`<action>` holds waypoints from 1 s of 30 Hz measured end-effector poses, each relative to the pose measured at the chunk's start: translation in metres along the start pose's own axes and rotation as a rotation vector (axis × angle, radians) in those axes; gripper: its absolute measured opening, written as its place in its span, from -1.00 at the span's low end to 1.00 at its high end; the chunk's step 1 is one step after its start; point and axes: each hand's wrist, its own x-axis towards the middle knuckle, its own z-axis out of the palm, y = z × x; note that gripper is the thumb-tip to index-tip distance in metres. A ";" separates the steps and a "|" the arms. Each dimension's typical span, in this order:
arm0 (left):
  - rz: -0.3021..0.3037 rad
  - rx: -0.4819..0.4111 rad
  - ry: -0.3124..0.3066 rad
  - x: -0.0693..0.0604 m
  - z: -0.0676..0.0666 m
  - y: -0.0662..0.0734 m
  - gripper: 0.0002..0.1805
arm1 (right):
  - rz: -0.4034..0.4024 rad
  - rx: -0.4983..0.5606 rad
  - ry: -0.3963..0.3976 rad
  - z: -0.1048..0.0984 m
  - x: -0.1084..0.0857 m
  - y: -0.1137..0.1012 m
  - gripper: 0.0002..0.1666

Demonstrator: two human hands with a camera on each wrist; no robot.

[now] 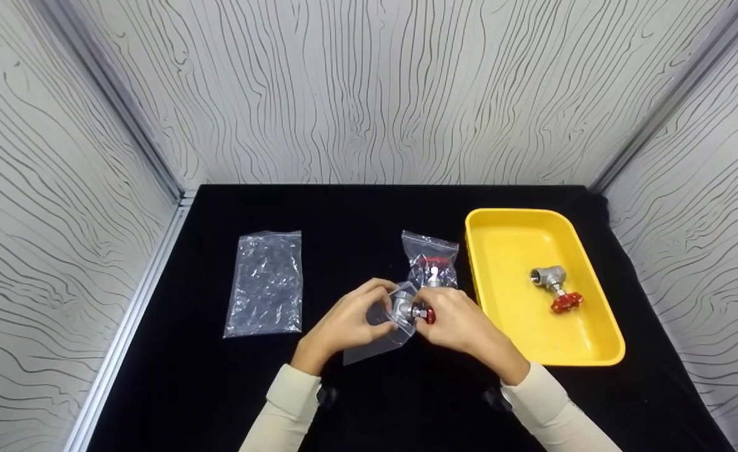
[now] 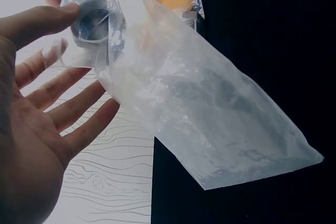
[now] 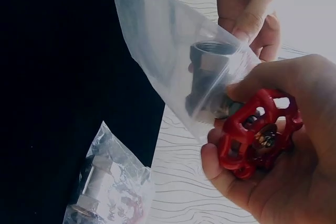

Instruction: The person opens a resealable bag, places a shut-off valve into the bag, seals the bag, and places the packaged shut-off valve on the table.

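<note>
Head view: the left hand point(image 1: 344, 318) pinches a clear bag point(image 1: 375, 344), and the right hand point(image 1: 458, 321) grips a valve point(image 1: 403, 306), its metal body inside the plastic between the hands. A bagged valve point(image 1: 433, 271) lies just beyond the right hand, a flat bag point(image 1: 265, 285) to the left of the left hand, and a yellow tray point(image 1: 519, 329) with a spare valve point(image 1: 554, 282) to the right of the right hand. Left wrist view: the left thumb presses the plastic by the valve's threaded end point(image 2: 96, 24), the lower fingers spread; glare leaves it uncertain whether the forefinger bears on metal or only film. With so light a hold, the bag might slip if the valve were pushed hard, or the threaded rim could nick it. Right wrist view: the right fingers curl round the red wheel point(image 3: 262, 129), outside the bag; its lobes could snag the mouth if it goes in crooked, and a loosened grip might drop the heavy-looking valve.
</note>
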 end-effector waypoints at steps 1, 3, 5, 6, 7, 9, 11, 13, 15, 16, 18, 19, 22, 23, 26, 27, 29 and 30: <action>0.002 0.002 -0.004 0.000 0.001 0.000 -0.72 | 0.011 -0.002 -0.014 0.000 0.000 -0.001 -0.74; 0.010 0.004 -0.012 0.000 0.003 0.000 -0.73 | 0.040 0.001 -0.041 0.000 0.001 -0.002 -0.76; 0.014 0.005 -0.024 0.000 0.005 0.000 -0.73 | 0.068 0.009 -0.061 0.002 0.001 -0.002 -0.76; 0.018 0.008 -0.029 0.000 0.006 0.000 -0.73 | 0.082 0.012 -0.069 0.003 0.001 -0.003 -0.76; 0.021 0.009 -0.034 0.000 0.007 0.000 -0.73 | 0.095 0.017 -0.075 0.004 0.002 -0.003 -0.75; 0.022 0.014 -0.041 0.000 0.009 0.000 -0.74 | 0.119 0.026 -0.087 0.006 0.002 -0.003 -0.72; 0.022 0.018 -0.046 -0.001 0.011 -0.001 -0.74 | 0.136 0.025 -0.094 0.008 0.004 -0.003 -0.68; 0.021 0.016 -0.047 -0.001 0.012 -0.002 -0.74 | 0.146 0.023 -0.098 0.010 0.005 -0.002 -0.66; 0.020 0.013 -0.050 -0.002 0.013 -0.002 -0.75 | 0.158 0.023 -0.104 0.012 0.005 -0.001 -0.65; 0.020 0.011 -0.050 -0.002 0.014 -0.003 -0.74 | 0.162 0.024 -0.106 0.013 0.006 -0.001 -0.64; 0.021 0.011 -0.051 -0.003 0.015 -0.004 -0.74 | 0.177 0.038 -0.108 0.015 0.006 -0.001 -0.62; 0.021 0.011 -0.051 -0.004 0.016 -0.005 -0.75 | 0.186 0.049 -0.109 0.016 0.006 -0.001 -0.61; 0.015 0.013 -0.056 -0.005 0.018 -0.007 -0.75 | 0.210 0.081 -0.110 0.019 0.007 -0.001 -0.58; 0.011 0.015 -0.059 -0.006 0.019 -0.007 -0.75 | 0.217 0.091 -0.112 0.020 0.007 -0.001 -0.58; 0.005 0.018 -0.061 -0.007 0.020 -0.008 -0.76 | 0.226 0.109 -0.109 0.024 0.008 -0.001 -0.58; 0.006 0.020 -0.060 -0.007 0.020 -0.008 -0.76 | 0.228 0.115 -0.107 0.026 0.007 0.000 -0.57; 0.007 0.024 -0.058 -0.008 0.021 -0.008 -0.76 | 0.226 0.127 -0.101 0.028 0.007 0.000 -0.57; 0.007 0.027 -0.059 -0.008 0.021 -0.008 -0.76 | 0.222 0.132 -0.095 0.028 0.006 0.000 -0.56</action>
